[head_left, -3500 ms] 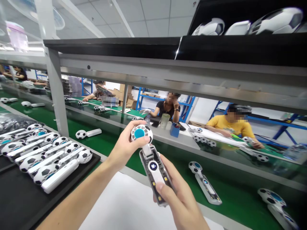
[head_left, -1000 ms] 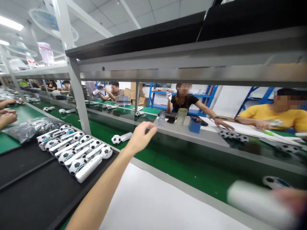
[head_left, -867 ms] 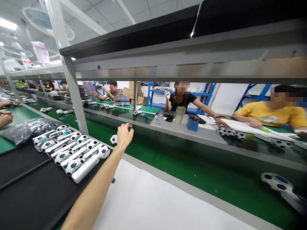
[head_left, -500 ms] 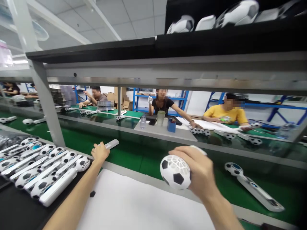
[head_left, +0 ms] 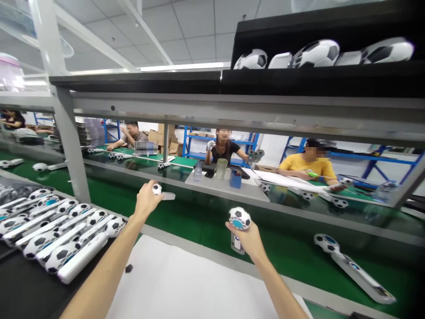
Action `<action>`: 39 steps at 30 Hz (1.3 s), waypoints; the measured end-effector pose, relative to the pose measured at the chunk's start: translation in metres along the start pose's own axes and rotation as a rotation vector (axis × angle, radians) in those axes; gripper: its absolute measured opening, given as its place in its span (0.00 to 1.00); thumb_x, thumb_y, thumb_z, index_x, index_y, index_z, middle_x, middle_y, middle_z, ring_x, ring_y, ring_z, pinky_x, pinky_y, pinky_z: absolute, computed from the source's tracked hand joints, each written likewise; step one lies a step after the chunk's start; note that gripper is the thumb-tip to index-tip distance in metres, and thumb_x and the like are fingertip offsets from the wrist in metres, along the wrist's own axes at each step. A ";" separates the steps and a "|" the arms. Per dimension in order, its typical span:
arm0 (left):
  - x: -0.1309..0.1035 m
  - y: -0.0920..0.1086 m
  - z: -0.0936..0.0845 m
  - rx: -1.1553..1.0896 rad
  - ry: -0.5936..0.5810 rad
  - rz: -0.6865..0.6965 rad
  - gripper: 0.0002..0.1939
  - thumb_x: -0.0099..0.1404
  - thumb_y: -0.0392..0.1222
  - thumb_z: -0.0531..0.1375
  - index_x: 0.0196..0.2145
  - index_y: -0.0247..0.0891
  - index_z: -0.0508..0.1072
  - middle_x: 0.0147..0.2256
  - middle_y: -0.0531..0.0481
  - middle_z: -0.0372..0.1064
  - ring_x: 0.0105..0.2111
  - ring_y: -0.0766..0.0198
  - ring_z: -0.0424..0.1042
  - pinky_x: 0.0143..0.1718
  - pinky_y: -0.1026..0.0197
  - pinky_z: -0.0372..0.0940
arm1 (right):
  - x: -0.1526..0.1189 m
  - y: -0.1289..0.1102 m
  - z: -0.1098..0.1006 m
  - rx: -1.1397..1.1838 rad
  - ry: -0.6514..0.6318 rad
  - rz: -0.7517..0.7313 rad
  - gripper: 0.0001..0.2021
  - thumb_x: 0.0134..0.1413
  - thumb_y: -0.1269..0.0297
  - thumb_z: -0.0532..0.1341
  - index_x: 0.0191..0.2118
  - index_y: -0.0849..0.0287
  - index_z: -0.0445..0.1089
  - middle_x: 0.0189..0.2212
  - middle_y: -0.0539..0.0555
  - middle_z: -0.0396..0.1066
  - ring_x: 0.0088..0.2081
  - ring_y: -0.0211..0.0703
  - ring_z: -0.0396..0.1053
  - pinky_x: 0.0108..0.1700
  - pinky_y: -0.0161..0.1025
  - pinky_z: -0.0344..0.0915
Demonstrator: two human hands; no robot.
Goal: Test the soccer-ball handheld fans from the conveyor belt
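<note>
A ball-headed device (head_left: 161, 193) sits in the left hand (head_left: 146, 200), fingers curled round it, beyond the white sheet's far left corner; its ball (head_left: 157, 189) now shows. Past the white sheet (head_left: 186, 279), the right hand (head_left: 251, 238), closed round a second device (head_left: 239, 213), has turned its blue disc (head_left: 237, 224) into view, so both hands are occupied.

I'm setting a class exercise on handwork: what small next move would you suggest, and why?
Perhaps let the left hand set its football-patterned device down on the green belt: the right hand holds a second device, so freeing the left could let both hands steady that one.
</note>
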State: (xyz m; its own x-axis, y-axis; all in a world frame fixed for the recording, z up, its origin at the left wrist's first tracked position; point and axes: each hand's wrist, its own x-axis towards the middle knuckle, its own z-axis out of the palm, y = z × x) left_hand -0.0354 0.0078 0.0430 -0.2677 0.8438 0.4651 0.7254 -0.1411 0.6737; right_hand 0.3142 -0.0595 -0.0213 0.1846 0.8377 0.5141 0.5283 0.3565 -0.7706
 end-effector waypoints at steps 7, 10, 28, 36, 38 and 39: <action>-0.026 0.068 -0.045 -0.547 -0.023 0.114 0.21 0.53 0.50 0.67 0.43 0.41 0.71 0.33 0.54 0.69 0.32 0.61 0.70 0.33 0.63 0.64 | -0.013 0.045 0.011 -0.058 0.067 0.163 0.24 0.59 0.62 0.64 0.59 0.60 0.61 0.51 0.59 0.67 0.47 0.51 0.70 0.51 0.55 0.67; -0.038 0.083 -0.050 -0.747 -0.160 0.109 0.21 0.52 0.49 0.68 0.42 0.39 0.70 0.31 0.52 0.70 0.31 0.60 0.72 0.30 0.63 0.66 | -0.014 0.040 0.010 -0.091 0.061 0.159 0.23 0.56 0.62 0.63 0.56 0.61 0.63 0.55 0.63 0.62 0.53 0.60 0.66 0.55 0.63 0.61; -0.082 0.123 -0.036 -1.130 -0.400 -0.062 0.18 0.50 0.41 0.70 0.37 0.38 0.70 0.25 0.55 0.69 0.25 0.62 0.73 0.27 0.63 0.67 | -0.057 -0.147 0.006 -0.612 -0.378 -0.496 0.33 0.58 0.75 0.48 0.69 0.59 0.39 0.51 0.65 0.68 0.38 0.59 0.74 0.31 0.50 0.72; -0.091 0.131 -0.041 -1.148 -0.438 0.031 0.21 0.59 0.47 0.67 0.48 0.42 0.68 0.35 0.51 0.72 0.34 0.58 0.77 0.36 0.59 0.72 | -0.059 -0.162 0.002 0.534 -0.703 0.116 0.29 0.61 0.67 0.52 0.66 0.48 0.45 0.43 0.55 0.67 0.38 0.47 0.73 0.37 0.47 0.72; -0.096 0.133 -0.045 -1.198 -0.501 0.107 0.27 0.59 0.45 0.67 0.54 0.46 0.64 0.39 0.50 0.72 0.38 0.56 0.78 0.39 0.57 0.73 | -0.062 -0.167 0.002 0.834 -0.733 0.237 0.27 0.57 0.67 0.55 0.62 0.50 0.50 0.43 0.54 0.67 0.35 0.45 0.75 0.37 0.48 0.72; -0.098 0.134 -0.048 -1.213 -0.526 0.143 0.30 0.59 0.44 0.68 0.56 0.47 0.62 0.40 0.50 0.72 0.40 0.55 0.78 0.40 0.56 0.73 | -0.063 -0.169 0.002 0.913 -0.731 0.262 0.27 0.55 0.67 0.57 0.60 0.50 0.52 0.44 0.54 0.67 0.34 0.46 0.76 0.37 0.48 0.72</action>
State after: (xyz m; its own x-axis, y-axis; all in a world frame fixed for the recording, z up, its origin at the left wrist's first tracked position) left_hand 0.0577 -0.1182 0.1149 0.2377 0.8424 0.4835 -0.3686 -0.3823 0.8473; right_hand 0.2116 -0.1723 0.0757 -0.4720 0.8600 0.1937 -0.2924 0.0545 -0.9547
